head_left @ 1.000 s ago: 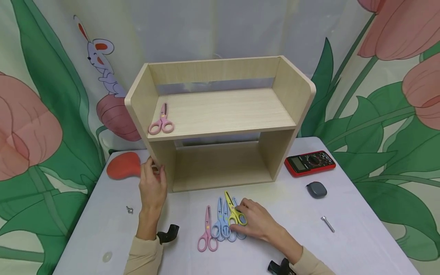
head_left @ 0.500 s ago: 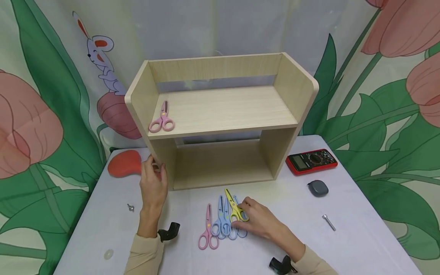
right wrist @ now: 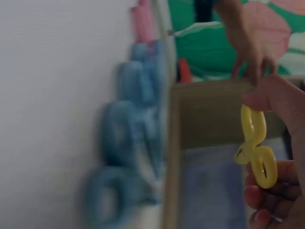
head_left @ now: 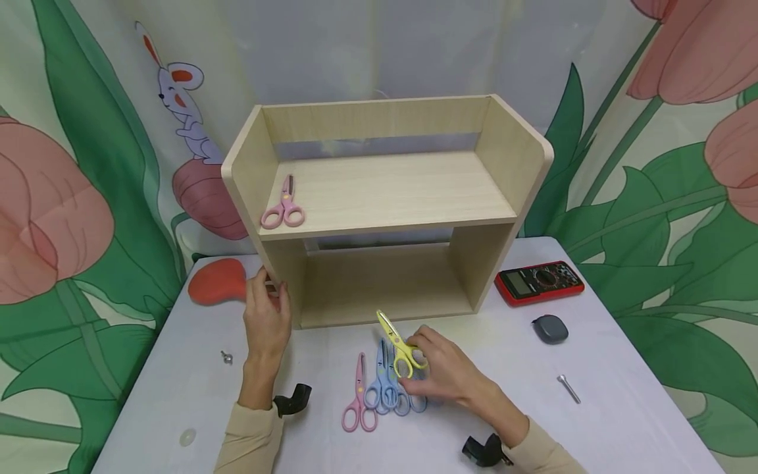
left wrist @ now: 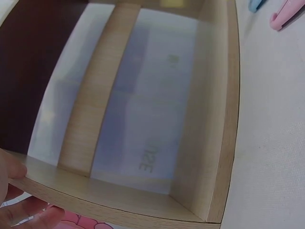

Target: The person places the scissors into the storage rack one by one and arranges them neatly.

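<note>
- Lying far left on the white table (head_left: 622, 421): red pad (head_left: 217, 281); small metal bolt (head_left: 225, 357) nearer the front edge.
- Gripping the left front edge of the wooden shelf unit (head_left: 385, 210): left hand (head_left: 265, 316), fingers curled round the side panel; pink scissors (head_left: 284, 209) resting at the left end of the upper shelf.
- Lying in a row in front of the unit: second pink scissors (head_left: 358, 395); blue scissors (head_left: 387, 385) beside them, blades pointing toward the shelf.
- Pinching the yellow scissors (head_left: 399, 342) by the handle loops: right hand (head_left: 441, 372); raised just off the table, long axis tilted, tip up-left toward the open lower bay; right hand far nearer than left; bay and most of upper shelf free.
- Sitting well right: red multimeter (head_left: 539, 282); grey case (head_left: 549, 328); screw (head_left: 568, 387).
</note>
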Demonstrator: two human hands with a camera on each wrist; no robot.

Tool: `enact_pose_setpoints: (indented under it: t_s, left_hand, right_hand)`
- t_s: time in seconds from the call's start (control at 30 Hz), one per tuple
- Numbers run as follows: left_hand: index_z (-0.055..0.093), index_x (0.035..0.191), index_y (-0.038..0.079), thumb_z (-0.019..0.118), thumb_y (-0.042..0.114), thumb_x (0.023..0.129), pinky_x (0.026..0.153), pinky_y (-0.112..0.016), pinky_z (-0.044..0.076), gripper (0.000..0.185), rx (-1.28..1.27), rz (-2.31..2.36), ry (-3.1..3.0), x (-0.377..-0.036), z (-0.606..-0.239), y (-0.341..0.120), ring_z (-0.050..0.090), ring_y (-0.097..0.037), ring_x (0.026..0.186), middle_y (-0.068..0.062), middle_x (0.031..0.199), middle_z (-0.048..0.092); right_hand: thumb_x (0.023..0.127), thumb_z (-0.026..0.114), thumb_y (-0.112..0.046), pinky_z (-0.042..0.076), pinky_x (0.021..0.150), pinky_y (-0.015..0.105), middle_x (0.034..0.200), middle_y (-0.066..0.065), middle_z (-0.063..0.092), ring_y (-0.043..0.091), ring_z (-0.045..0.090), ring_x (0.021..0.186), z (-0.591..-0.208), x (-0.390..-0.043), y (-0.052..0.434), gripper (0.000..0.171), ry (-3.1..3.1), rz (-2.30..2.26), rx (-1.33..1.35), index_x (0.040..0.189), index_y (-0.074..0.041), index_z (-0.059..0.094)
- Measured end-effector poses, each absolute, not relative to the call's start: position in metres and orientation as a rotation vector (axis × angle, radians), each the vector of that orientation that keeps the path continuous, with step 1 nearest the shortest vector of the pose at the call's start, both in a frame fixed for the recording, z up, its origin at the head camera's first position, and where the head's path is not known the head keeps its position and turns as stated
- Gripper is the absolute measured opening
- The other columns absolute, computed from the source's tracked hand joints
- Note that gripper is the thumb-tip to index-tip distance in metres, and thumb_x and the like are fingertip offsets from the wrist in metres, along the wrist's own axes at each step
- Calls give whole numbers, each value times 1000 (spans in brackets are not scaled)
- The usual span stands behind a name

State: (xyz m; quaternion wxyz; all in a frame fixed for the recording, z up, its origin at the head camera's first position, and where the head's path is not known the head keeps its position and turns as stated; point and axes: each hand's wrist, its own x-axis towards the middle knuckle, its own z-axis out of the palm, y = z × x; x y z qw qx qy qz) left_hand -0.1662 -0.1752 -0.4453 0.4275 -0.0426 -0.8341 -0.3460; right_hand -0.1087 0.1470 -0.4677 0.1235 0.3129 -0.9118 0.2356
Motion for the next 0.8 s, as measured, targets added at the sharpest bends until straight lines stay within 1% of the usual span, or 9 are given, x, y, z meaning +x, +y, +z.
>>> enact_pose_setpoints:
  t_s: [0.17,0.3,0.37,0.53,0.67,0.8]
  left_hand:
    - [50,132,-7,63,1,95,65,-48,60,40,-118,-861,-2072,-167,-446,-176,65,-38,87,-27,106,56]
    - [50,131,-7,63,1,94,63,-47,60,39,-122,-852,-2060,-168,-447,-176,65,-37,84,-26,105,57]
    - [51,131,-7,64,1,94,63,-47,60,39,-119,-848,-2058,-167,-447,-176,65,-36,83,-26,105,57]
    - [50,131,-7,64,0,94,63,-48,60,40,-121,-855,-2055,-167,-447,-176,65,-35,83,-26,104,57]
    - [50,131,-7,63,0,94,64,-48,60,40,-123,-849,-2056,-167,-447,-176,65,-35,83,-26,104,57]
    - [50,131,-7,63,0,94,64,-48,61,40,-124,-835,-2064,-167,-447,-176,66,-36,83,-26,104,57]
  right_hand:
    - [66,87,-41,56,72,20,101,-3,61,7,58,85,-422,-117,135,59,-2362,702,1074,112,-8,67]
    - [65,87,-40,57,75,24,100,1,63,12,60,88,-379,-126,122,60,-2188,689,1132,109,-5,67]
    - [65,87,-41,57,75,27,97,2,64,14,60,87,-360,-132,114,58,-2134,673,1122,106,-4,68]
    - [67,85,-46,50,65,27,90,2,64,15,57,77,-321,-150,95,55,-2091,614,1058,101,-5,70]
    - [68,82,-50,46,61,28,87,3,63,15,55,73,-301,-170,80,57,-2106,580,1003,101,-4,71]
    - [70,80,-51,44,59,29,85,4,63,16,54,70,-287,-191,67,54,-2174,584,912,97,-5,72]
